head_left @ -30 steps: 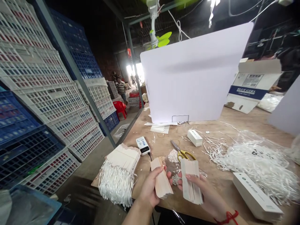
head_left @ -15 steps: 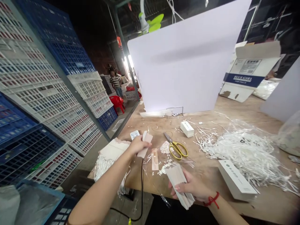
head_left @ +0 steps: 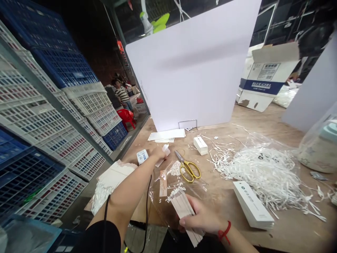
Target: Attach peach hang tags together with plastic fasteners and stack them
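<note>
Red cord bracelet [head_left: 224, 232] on right wrist [head_left: 228, 236]; black left sleeve [head_left: 98, 238].

packing workshop, stacked blue plastic crates [head_left: 63, 66], wooden workbench [head_left: 295, 233], cardboard carton [head_left: 263, 84]

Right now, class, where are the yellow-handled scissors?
In the head view, the yellow-handled scissors lie on the wooden workbench, right of the left hand, near a small white box.

Loose stack of pale tags [head_left: 182, 208]
</note>
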`<state>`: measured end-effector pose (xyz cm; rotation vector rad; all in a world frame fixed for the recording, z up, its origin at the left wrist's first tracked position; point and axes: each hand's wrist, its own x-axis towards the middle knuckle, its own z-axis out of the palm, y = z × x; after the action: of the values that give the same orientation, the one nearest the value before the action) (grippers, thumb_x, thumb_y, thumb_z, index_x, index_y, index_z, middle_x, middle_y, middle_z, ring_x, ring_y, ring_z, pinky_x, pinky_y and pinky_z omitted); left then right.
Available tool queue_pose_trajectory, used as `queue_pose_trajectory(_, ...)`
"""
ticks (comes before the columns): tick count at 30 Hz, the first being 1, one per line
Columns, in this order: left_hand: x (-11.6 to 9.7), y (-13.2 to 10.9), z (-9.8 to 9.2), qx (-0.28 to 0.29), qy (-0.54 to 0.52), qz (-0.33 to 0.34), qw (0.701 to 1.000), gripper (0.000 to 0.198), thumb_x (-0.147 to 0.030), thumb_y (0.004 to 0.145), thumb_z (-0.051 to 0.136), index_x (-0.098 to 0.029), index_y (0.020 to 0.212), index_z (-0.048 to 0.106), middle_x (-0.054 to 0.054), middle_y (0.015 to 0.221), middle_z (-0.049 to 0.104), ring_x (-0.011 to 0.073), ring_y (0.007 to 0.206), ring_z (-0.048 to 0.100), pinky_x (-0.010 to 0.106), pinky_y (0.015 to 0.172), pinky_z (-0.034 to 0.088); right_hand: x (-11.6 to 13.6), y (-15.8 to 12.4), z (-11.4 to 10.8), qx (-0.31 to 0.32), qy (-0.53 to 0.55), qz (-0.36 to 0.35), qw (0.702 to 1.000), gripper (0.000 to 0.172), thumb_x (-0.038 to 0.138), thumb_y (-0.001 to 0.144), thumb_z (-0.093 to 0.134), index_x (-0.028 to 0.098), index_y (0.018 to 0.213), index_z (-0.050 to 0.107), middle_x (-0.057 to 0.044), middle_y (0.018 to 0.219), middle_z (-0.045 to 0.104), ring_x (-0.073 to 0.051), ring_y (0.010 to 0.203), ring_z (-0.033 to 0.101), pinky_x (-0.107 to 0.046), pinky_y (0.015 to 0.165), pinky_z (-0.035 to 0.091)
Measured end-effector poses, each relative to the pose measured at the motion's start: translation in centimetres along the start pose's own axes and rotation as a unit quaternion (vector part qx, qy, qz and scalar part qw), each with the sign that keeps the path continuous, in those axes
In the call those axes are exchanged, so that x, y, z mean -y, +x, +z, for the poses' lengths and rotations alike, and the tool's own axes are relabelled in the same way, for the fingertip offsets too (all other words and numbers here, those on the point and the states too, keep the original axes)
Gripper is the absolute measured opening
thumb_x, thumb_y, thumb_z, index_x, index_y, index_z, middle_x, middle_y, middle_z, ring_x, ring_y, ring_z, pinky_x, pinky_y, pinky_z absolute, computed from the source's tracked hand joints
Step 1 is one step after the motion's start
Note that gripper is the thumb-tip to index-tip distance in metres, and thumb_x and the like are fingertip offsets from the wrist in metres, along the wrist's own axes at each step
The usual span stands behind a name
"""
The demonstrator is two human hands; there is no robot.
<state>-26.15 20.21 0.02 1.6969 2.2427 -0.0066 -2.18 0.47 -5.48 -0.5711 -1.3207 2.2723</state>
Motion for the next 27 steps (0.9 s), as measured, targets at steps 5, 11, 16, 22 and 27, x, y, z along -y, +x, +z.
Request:
queue_pose_trajectory(5,0.5,0.3,0.4,0.020,0.022,0.003,1.000,0.034,-0.039,0.094,0.064,-0.015,0.118,0.064,0.009,0.117,0.066,0.0221,0.102,0.066,0.044,0.088,0.056,0.1,0.1,-0.3,0.009,-0.067,-0.008,0.998,0.063,0.034,0.064,0.083,0.020,0.121,0.061,0.001,0.087,0.065,-0.018,0.075,0.063,-0.029,0.069,0.048)
queue_pose_trajectory(11,1.0,0.4,0.0,0.000,0.009,0.084,0.996,0.088,-0.020,0.066,0.083,-0.021,0.146,0.047,0.010,0.128,0.068,0.0269,0.110,0.066,0.033,0.090,0.051,-0.1,0.2,-0.2,0.020,-0.035,-0.001,0.999,0.062,0.037,0.065,0.084,0.021,0.119,0.058,0.001,0.087,0.063,-0.016,0.073,0.063,-0.027,0.067,0.048)
queue_pose_trajectory(16,0.5,1.0,-0.7,-0.006,0.013,0.155,0.988,0.085,-0.014,0.061,0.077,-0.027,0.142,0.055,0.006,0.139,0.064,0.0288,0.120,0.061,0.031,0.098,0.047,-0.1,0.3,-0.3,0.015,-0.052,-0.001,0.999,0.067,0.042,0.063,0.085,0.020,0.119,0.058,0.000,0.087,0.064,-0.016,0.073,0.062,-0.026,0.064,0.047)
queue_pose_trajectory(22,0.2,1.1,-0.9,-0.008,0.032,0.167,0.985,0.054,-0.015,0.062,0.074,-0.027,0.115,0.073,0.003,0.121,0.073,0.0294,0.113,0.063,0.032,0.094,0.048,-0.2,0.5,-0.3,0.016,-0.050,-0.002,0.999,0.074,0.044,0.061,0.086,0.020,0.125,0.056,0.000,0.086,0.065,-0.016,0.072,0.063,-0.026,0.064,0.047)
queue_pose_trajectory(27,0.4,1.1,-1.0,-0.011,0.045,0.167,0.985,0.046,-0.020,0.065,0.076,-0.025,0.111,0.075,0.004,0.117,0.074,0.0283,0.108,0.065,0.032,0.091,0.049,0.3,0.5,-0.1,0.012,-0.046,0.003,0.999,0.074,0.043,0.059,0.084,0.022,0.126,0.059,-0.001,0.091,0.065,-0.018,0.076,0.062,-0.028,0.069,0.049)
